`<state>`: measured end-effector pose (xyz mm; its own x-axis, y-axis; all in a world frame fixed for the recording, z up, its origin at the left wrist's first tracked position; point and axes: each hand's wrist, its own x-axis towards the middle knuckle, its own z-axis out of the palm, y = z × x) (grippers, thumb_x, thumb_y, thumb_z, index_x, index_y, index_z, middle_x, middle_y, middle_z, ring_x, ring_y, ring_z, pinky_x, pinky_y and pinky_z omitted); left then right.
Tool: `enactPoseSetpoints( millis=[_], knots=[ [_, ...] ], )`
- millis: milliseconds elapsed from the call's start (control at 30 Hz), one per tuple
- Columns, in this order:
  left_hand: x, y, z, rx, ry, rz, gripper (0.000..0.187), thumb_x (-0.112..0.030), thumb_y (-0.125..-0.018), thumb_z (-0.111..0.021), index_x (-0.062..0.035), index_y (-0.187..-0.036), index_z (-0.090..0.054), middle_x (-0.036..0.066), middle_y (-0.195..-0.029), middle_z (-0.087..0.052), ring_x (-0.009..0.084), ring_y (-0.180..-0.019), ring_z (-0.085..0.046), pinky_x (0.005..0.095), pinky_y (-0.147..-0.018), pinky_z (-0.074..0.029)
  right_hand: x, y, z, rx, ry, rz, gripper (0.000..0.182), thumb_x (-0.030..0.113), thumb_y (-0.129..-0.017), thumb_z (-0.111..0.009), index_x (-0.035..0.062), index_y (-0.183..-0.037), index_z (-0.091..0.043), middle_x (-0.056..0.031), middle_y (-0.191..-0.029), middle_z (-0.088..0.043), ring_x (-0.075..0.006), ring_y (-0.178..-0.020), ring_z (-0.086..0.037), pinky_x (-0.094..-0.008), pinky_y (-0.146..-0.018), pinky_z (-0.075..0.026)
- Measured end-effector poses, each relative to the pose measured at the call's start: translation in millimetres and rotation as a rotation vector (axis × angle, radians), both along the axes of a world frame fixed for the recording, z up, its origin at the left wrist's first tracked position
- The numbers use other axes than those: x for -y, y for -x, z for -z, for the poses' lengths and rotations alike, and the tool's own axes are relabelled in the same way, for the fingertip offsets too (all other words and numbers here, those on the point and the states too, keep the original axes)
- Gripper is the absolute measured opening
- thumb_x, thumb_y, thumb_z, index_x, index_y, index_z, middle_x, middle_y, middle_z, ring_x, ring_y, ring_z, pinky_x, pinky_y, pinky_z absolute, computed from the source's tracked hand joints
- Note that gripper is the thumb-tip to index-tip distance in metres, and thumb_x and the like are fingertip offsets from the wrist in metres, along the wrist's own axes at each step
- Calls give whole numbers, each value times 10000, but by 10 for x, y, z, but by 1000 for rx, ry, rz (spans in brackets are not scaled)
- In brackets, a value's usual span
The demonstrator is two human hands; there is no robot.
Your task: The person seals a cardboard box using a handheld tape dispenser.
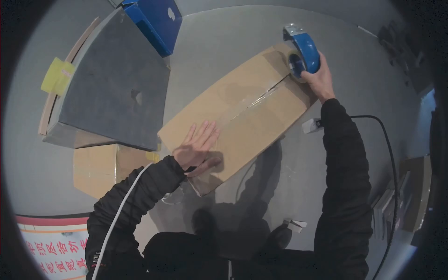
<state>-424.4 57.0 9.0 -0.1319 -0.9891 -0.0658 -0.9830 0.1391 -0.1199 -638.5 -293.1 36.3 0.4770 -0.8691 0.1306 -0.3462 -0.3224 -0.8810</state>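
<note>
A long cardboard box (247, 126) lies slantwise on the grey floor below me. Clear packing tape (261, 97) runs along the seam between its top flaps. My right hand (321, 80) is closed around a blue tape dispenser (307, 49) at the far right end of the box, its metal cutting end pointing up. A roll of tape (296, 64) sits in the dispenser, right at the seam's far end. My left hand (198, 147) rests with fingers stretched out on the near left end of the box top.
At the left stands a large dark grey box (112, 79) with a yellow tape roll (58, 76) on its edge. Behind it is a blue box (156, 21); below, a smaller cardboard box (100, 168). A white plug (310, 125) with a black cable lies at the right.
</note>
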Motion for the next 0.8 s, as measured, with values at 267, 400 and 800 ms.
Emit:
enactPoseSetpoints(
  millis=[267,400,800],
  knots=[
    [117,6,-103,-119,-212,-93,804,-617,-938,-253,-30,-1478,-154,184,-1548,-96,374,-1430,-75,539,-1150,-62,-278,-67,-226,33,-69,-56,813,288,-683,-659,145,-1402,-310,-141,-1291,-441,-321,-1139,-459,-419,-946,-396],
    [368,63,-493,-247,-373,-141,858,-651,-907,-253,-31,-1486,-129,206,-1546,-69,388,-1429,-45,533,-1144,-55,-429,-117,-390,-4,-111,-266,805,247,-694,-690,119,-1391,-309,-163,-1274,-432,-339,-1099,-475,-395,-861,-448],
    [21,-238,-838,-571,-456,75,386,-364,-953,-452,22,-961,-439,95,-856,-385,254,-760,-417,359,-730,-375,-326,155,-534,83,-70,197,725,229,-753,-670,118,-1392,-346,-158,-1320,-464,-346,-1180,-469,-451,-995,-411]
  ],
)
